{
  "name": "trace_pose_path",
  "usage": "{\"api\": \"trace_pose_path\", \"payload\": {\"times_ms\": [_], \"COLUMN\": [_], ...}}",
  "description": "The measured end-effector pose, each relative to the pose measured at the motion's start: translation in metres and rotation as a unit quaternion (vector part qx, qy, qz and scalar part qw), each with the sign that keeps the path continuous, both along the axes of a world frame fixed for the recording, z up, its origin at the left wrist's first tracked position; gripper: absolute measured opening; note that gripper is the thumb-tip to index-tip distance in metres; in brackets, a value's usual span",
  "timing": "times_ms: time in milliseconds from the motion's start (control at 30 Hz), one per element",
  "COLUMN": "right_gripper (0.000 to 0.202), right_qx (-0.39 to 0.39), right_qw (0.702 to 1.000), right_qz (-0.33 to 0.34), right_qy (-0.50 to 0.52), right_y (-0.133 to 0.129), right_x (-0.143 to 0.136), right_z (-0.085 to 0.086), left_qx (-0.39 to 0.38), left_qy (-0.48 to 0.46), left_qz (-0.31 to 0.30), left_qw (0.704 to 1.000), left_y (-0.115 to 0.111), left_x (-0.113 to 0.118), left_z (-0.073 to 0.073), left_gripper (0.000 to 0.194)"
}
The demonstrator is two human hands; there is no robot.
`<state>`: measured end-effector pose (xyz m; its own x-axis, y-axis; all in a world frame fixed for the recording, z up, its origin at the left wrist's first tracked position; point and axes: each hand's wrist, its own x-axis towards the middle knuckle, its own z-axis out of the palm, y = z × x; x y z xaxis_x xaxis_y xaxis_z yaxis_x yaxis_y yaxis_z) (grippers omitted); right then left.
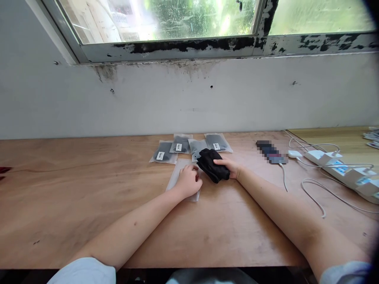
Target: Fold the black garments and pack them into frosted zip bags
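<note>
My right hand (232, 167) grips a folded black cloth item (213, 165) at its right side, thumb on top, holding it close above the table. What kind of cloth it is, I cannot tell. To its left, my left hand (188, 180) lies on a frosted plastic bag (176, 173) with its fingers curled in at the bag; the fingertips are partly hidden. The bag lies flat and looks unfilled. Just behind my hands are several similar bags with dark contents, among them a labelled bag (164, 152) at the left and another labelled bag (218, 142) at the right.
The wooden table (74, 197) meets a white wall (148, 102) below a window. On the right lie a blurred-out phone (271, 152) with a cable, a white power strip (340, 169) with chargers, and a loose white cable (314, 193).
</note>
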<state>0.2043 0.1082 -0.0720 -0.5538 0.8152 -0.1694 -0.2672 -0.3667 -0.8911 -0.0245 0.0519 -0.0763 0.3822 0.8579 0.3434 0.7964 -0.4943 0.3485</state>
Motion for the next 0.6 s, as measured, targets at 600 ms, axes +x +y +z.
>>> {"api": "trace_pose_path", "payload": {"times_ms": [600], "right_gripper": [0.043], "right_qx": [-0.007], "right_qw": [0.987], "right_qz": [0.126], "right_qy": [-0.096], "right_y": [0.0], "right_x": [0.007], "right_z": [0.01], "left_qx": [-0.045], "left_qy": [-0.276], "left_qz": [0.03], "left_qw": [0.96], "left_y": [-0.012], "left_x": [0.015], "left_z": [0.006], "left_gripper": [0.022]}}
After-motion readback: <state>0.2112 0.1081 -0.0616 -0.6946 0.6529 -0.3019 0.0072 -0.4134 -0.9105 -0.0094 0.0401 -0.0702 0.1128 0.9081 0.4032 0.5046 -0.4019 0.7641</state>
